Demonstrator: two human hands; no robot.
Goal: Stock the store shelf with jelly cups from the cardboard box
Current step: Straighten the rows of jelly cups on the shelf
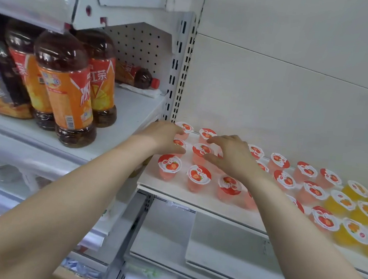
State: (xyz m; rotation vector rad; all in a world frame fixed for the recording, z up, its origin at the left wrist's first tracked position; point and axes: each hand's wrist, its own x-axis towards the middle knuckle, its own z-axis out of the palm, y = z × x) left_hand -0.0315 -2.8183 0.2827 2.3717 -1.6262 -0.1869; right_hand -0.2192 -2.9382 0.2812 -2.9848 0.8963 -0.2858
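Scene: the left end of the white shelf (167, 191) is stocked with strawberry jelly cups (169, 164) in loose rows. Orange jelly cups (342, 201) are set further right.
Left hand (163, 137): held over the back corner with fingers curved down around a partly hidden cup. Whether that cup is gripped or only touched cannot be told.
Right hand (232, 156): fingers spread and arched. A second-row cup (201, 150) is bracketed by forefinger and thumb, but a closed pinch cannot be confirmed.
Cardboard box: not identified in view.
Risk 1: the front-row cups are passed over by both forearms. If a wrist is lowered, a cup could be swept off the shelf lip.
Risk 2: the cups stand close together and look light and narrow at the base. One nudged sideways could tip its neighbours.
Risk 3: the foil lids could be dented or peeled if pressed from above.
Risk 4: rows could be left crooked at the upright (181, 74), where room is tight.
Neighbour: the iced tea bottles (68, 92) stand on the adjoining shelf, clear of the left elbow.
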